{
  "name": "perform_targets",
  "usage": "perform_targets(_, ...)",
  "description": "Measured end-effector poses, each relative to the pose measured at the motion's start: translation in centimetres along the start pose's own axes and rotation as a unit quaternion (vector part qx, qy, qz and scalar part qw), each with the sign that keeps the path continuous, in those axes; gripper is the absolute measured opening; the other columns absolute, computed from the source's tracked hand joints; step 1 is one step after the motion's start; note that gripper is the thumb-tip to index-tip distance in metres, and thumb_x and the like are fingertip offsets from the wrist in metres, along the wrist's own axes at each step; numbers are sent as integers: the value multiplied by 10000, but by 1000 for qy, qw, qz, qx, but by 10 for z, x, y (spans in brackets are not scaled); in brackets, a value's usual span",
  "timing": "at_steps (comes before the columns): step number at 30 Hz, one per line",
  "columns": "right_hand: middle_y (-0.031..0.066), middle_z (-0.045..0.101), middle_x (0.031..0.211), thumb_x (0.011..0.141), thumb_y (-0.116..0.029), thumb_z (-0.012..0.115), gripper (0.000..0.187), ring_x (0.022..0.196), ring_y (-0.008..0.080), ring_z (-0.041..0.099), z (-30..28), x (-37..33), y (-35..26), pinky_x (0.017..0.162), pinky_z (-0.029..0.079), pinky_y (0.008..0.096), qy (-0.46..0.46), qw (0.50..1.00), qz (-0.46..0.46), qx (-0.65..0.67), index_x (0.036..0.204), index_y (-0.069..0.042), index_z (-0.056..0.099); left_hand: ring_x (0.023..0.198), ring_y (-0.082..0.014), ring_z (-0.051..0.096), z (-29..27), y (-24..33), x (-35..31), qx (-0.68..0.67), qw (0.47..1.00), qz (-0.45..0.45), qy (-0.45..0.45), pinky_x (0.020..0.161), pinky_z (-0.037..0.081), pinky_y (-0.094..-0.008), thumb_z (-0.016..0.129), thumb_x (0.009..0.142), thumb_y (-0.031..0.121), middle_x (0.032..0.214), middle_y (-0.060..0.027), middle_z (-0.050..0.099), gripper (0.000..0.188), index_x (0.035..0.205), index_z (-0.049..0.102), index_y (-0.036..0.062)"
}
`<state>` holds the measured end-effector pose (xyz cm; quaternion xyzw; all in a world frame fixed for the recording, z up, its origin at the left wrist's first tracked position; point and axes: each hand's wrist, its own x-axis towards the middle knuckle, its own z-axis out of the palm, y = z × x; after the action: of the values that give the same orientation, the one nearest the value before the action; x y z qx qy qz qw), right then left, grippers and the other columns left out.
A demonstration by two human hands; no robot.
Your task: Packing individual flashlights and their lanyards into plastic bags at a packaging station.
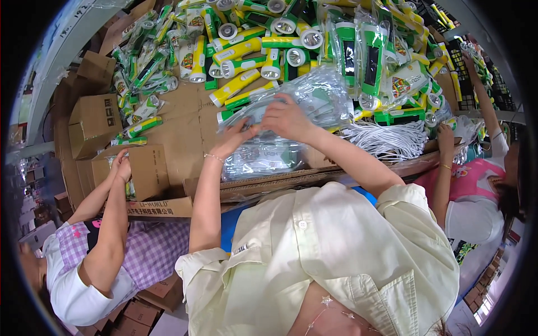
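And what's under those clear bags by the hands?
Flashlights peek out at the far edge of the bags. The left hand and right hand are over the bags. Beneath the middle, it's covered, so I can't tell what's there.

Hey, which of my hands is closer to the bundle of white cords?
Your right. The right hand is at the clear plastic bags, left of the white cords; the left hand is farther left.

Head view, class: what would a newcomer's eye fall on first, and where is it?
The big heap of yellow-and-green plastic flashlights across the top would probably catch the eye first. Below it, near the centre, the person's left hand and right hand are at a pile of clear plastic bags. To their right lies a bundle of thin white cords.
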<state>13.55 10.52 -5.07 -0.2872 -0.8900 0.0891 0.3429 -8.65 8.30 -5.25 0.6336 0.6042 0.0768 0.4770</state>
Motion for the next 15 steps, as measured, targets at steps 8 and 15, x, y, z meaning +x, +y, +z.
perform_targets(8,-38,606,775,767,-218,689,67,774,134,579,-99,-8,-24,927,366,394,-40,994,73,69,822,-180,678,858,-254,651,-22,70,-31,-207,967,87,124,791,479,-334,615,864,361,924,-148,684,362,1005,689,36)
perform_targets(15,-53,604,750,766,-206,688,66,763,139,589,-112,-11,-36,928,365,408,-32,995,75,51,815,-174,658,662,-306,636,23,130,-66,26,970,203,129,605,485,-334,669,782,180,741,-173,644,187,904,697,42)
